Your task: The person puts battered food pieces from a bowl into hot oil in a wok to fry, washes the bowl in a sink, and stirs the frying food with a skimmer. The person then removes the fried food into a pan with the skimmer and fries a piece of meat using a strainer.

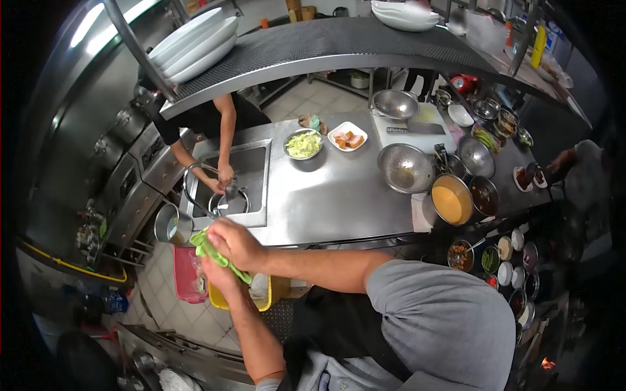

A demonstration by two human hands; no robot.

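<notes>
A bright green cloth (223, 259) is bunched and twisted between my two hands, above the floor at the counter's front left. My right hand (236, 244) is closed around its upper part. Below it, my left hand (220, 274) wraps the lower part, its fingers partly hidden. Under the hands stands a yellow bin (279, 290) with whitish plastic in it, beside a red bin (184, 274).
Another person's hands (225, 177) work at the sink (261, 163). On the steel counter (326, 208) are a bowl of chopped greens (304, 144), a white dish of orange pieces (347, 137), a cleaver (415, 129) and metal bowls (405, 168). An overhead shelf (326, 49) holds plates.
</notes>
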